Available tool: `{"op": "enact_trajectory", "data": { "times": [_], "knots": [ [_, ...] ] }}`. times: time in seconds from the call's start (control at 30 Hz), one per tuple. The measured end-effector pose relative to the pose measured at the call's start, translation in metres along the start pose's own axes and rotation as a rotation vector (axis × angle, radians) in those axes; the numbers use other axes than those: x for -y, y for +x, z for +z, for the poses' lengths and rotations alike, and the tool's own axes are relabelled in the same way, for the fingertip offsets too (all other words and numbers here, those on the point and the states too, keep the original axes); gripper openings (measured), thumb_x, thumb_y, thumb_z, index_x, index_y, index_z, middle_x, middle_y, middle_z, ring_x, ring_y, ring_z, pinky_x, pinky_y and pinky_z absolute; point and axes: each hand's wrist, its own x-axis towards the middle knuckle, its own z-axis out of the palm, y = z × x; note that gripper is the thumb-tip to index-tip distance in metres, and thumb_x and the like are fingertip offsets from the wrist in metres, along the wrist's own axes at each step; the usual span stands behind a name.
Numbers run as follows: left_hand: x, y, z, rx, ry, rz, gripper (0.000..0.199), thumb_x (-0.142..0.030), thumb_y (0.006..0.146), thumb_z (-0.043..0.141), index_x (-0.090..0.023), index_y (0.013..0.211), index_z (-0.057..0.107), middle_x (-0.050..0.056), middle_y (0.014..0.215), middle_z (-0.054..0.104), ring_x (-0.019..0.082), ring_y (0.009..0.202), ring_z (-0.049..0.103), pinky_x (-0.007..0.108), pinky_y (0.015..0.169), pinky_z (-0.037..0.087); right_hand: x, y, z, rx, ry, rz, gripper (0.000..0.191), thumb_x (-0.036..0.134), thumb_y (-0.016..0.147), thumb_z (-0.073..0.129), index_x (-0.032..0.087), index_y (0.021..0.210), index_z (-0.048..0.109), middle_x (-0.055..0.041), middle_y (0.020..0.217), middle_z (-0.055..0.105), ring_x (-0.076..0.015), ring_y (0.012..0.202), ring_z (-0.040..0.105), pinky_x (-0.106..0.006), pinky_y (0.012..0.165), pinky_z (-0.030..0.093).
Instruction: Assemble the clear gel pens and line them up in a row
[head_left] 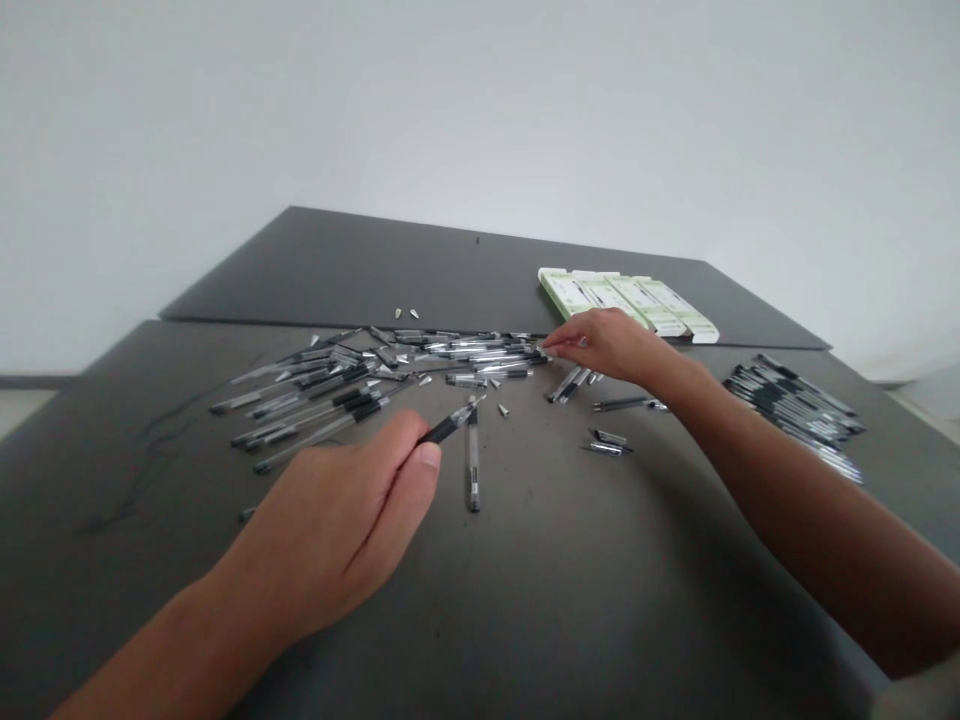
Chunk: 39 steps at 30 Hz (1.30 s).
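My left hand (337,520) is near the front of the table, its thumb and fingers closed on a black-gripped pen part (450,426) with a silver tip. Just beyond it, a clear pen barrel (472,465) lies on the tabletop. My right hand (607,345) reaches across, its fingertips at the right end of a loose heap of clear and black pens (375,372). Whether those fingers hold anything is hidden. A few pen pieces (570,384) lie beneath that hand, and small silver pen tips (503,410) are scattered nearby.
Several white-and-green boxes (626,303) stand at the back right of the dark table (525,600). A neat group of pens (791,415) lies at the far right. More pen parts (607,443) rest nearer my right forearm. A white wall rises behind.
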Motion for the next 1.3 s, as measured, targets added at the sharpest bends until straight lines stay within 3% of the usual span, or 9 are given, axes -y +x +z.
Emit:
{"op": "enact_trajectory", "data": {
  "times": [0.13,0.37,0.73,1.0,1.1,1.2,1.3],
  "knots": [
    [-0.003,0.000,0.000,0.030,0.003,-0.060,0.033,-0.037,0.112,0.029,-0.026,0.091,0.052,-0.003,0.061,0.063,0.025,0.057,0.067,0.035,0.057,0.033,-0.001,0.010,0.006,0.020,0.001,0.019,0.036,0.043,0.101,0.059,0.029,0.115,0.088,-0.0043,0.100,0.087,-0.0243,0.089,0.077,-0.036,0.080,0.054],
    [0.001,0.002,0.001,0.071,0.025,-0.033,0.034,-0.039,0.112,0.028,-0.027,0.091,0.052,-0.003,0.060,0.063,0.025,0.055,0.067,0.035,0.056,0.032,-0.004,0.022,0.009,0.043,0.029,0.048,0.037,0.050,0.100,0.059,0.030,0.111,0.089,-0.0029,0.089,0.086,-0.0220,0.079,0.075,-0.035,0.073,0.053],
    [0.002,0.003,0.000,0.111,0.057,-0.022,0.032,-0.039,0.112,0.029,-0.027,0.091,0.051,-0.002,0.060,0.064,0.025,0.056,0.070,0.034,0.054,0.032,0.000,0.031,0.006,0.079,0.087,0.059,0.026,0.046,0.093,0.072,0.032,0.109,0.089,0.0014,0.093,0.087,-0.0195,0.081,0.077,-0.031,0.075,0.054],
    [0.002,0.006,0.001,0.115,0.084,-0.007,0.032,-0.038,0.112,0.028,-0.026,0.092,0.050,-0.002,0.061,0.065,0.025,0.057,0.071,0.034,0.055,0.032,0.005,0.033,0.004,0.031,0.067,0.032,0.025,0.043,0.093,0.070,0.027,0.101,0.089,-0.0043,0.091,0.085,-0.0243,0.081,0.074,-0.036,0.074,0.051],
    [0.000,0.005,0.001,0.120,0.074,0.007,0.031,-0.036,0.112,0.029,-0.026,0.090,0.048,-0.003,0.060,0.062,0.023,0.054,0.069,0.034,0.054,0.031,0.012,0.018,-0.007,-0.060,0.079,0.055,0.031,0.041,0.099,0.063,0.020,0.105,0.085,-0.0109,0.099,0.084,-0.0283,0.089,0.074,-0.040,0.081,0.052],
    [-0.003,0.003,0.001,0.116,0.043,0.037,0.029,-0.035,0.112,0.031,-0.026,0.091,0.049,-0.004,0.061,0.062,0.022,0.054,0.067,0.033,0.054,0.031,0.028,-0.018,-0.019,-0.157,0.186,0.101,0.036,0.043,0.107,0.051,0.018,0.116,0.075,-0.0126,0.108,0.082,-0.0263,0.093,0.074,-0.039,0.083,0.054],
    [-0.008,0.000,0.002,0.113,0.011,0.077,0.028,-0.034,0.112,0.033,-0.025,0.094,0.052,-0.004,0.062,0.062,0.021,0.055,0.066,0.032,0.054,0.033,0.055,-0.069,-0.025,-0.082,0.686,0.079,0.033,0.052,0.111,0.047,0.025,0.114,0.065,-0.0079,0.115,0.081,-0.0202,0.088,0.072,-0.034,0.076,0.056]
  ]
}}
